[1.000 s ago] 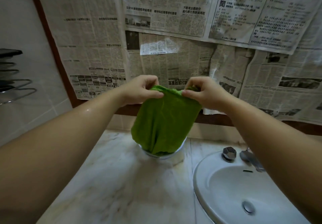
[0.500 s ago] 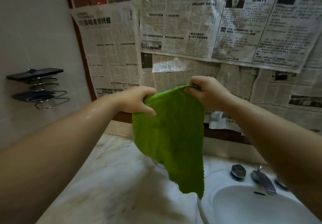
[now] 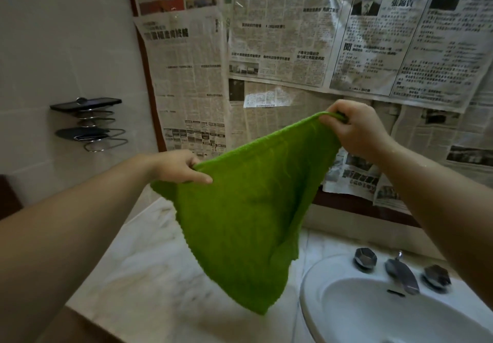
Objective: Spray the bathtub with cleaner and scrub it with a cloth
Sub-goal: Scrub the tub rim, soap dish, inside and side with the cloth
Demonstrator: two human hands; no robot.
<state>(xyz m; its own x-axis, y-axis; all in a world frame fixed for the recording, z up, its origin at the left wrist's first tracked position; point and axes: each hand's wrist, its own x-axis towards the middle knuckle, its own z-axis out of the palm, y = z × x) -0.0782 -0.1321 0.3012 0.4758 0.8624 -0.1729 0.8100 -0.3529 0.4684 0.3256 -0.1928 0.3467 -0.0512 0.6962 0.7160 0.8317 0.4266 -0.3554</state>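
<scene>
Hanging over marble counter [image 3: 149, 276] (newspapered wall [image 3: 280, 49]): cloth [image 3: 248, 209].

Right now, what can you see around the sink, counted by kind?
Hands: 2, left hand and right hand, both holding the cloth
Green cloth: 1
Sink: 1
Tap spout: 1
Tap knobs: 2
Wall rack: 1
Total: 8

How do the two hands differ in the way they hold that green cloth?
The right hand holds its corner high, near the newspapered wall; the left hand holds its corner lower and closer to the camera. The right hand's fingers curl over the cloth's edge, while the left hand's thumb lies flat along it. Both pinch the green cloth at its top edge, spreading it above the counter.
</scene>
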